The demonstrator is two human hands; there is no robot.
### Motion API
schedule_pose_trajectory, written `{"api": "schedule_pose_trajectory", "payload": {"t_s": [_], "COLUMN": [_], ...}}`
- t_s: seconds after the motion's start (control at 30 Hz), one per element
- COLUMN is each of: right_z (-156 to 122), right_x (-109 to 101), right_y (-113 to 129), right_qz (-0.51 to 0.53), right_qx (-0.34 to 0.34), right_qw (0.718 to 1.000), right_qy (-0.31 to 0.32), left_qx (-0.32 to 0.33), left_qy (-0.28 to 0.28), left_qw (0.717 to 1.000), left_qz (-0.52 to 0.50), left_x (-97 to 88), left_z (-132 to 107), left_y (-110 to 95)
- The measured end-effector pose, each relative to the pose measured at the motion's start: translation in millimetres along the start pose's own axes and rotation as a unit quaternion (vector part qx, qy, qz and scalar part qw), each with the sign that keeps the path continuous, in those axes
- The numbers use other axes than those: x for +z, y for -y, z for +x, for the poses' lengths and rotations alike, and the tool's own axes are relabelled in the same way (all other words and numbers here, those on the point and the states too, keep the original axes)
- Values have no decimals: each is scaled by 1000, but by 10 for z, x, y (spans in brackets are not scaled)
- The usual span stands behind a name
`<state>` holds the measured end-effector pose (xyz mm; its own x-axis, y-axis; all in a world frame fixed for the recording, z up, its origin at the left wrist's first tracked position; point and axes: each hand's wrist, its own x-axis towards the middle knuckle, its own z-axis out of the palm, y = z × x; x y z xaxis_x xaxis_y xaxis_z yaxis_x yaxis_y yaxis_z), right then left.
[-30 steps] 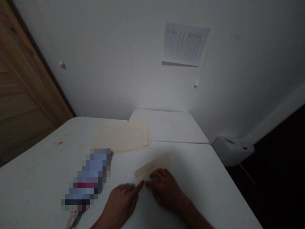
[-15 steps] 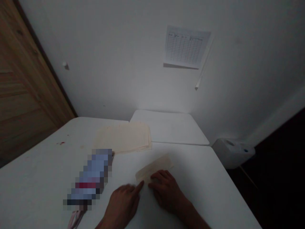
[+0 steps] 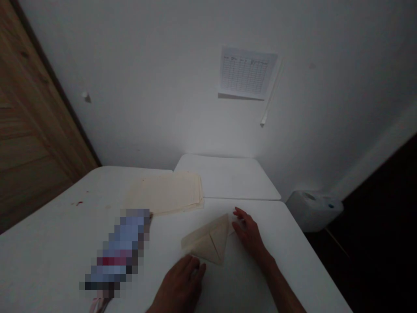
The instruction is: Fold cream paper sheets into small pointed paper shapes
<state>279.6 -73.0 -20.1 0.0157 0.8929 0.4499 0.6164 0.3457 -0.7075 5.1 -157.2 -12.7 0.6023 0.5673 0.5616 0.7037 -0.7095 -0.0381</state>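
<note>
Up on the wall (image 3: pixel 156 104), a printed sheet (image 3: pixel 246 74) is seen, ruled into a grid of rows and columns; a line of headings (image 3: pixel 246 60) is carried along its top, but the print is too small, and not one word can be read.

Two hands (image 3: pixel 182 280) (image 3: pixel 250 234), one folded paper (image 3: pixel 206 241), one paper stack (image 3: pixel 167 192), one chart (image 3: pixel 246 73)

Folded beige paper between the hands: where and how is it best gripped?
The folded beige paper is probably best pinched at its pointed near corner, coming from the near right: that corner juts out, clear of the left hand and right hand. It lies low on the white table, so that corner may need lifting first.
</note>
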Motion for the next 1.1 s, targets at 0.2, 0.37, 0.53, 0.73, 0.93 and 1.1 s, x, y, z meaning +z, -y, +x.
{"api": "schedule_pose_trajectory", "payload": {"t_s": [0.2,0.37,0.53,0.73,0.93,1.1], "right_z": [44,37,81,170,130,88], "right_x": [49,43,85,131,106,114], "right_y": [54,64,36,88,165,242], "right_qz": [-25,-32,-51,-54,-16,69], "right_qx": [-7,-14,-17,8,10,50], "right_qw": [999,998,997,997,998,996], "right_qy": [45,46,54,61,62,42], "left_qx": [5,-55,-88,-86,-91,-68], "left_qy": [58,116,117,88,67,39], "left_qw": [997,991,984,980,984,991], "left_qz": [-43,-48,-102,-156,-135,-110], "left_x": [179,305,278,191,223,269], "left_z": [240,530,633,590,528,591], "left_y": [-277,-318,-262,-170,-94,-107]}}
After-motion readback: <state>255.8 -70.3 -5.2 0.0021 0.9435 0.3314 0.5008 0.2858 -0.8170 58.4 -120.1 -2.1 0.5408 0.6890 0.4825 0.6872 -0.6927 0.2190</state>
